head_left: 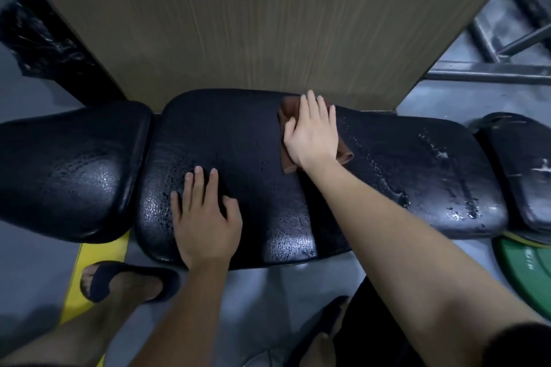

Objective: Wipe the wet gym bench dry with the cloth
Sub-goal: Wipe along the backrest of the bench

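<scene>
Right hand, fingers together and flat, presses the brown cloth onto the far edge of the black bench, toward 12 o'clock. Left hand, fingers spread, lies palm-down on the pad at 7 o'clock. Water droplets glisten at 3 o'clock.

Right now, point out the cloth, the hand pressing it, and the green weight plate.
cloth [346,155]: head view, brown corner showing at the wrist.
right hand [310,134]: head view, back of hand, flat on cloth.
green weight plate [518,271]: head view, top face, floor beside bench.
</scene>
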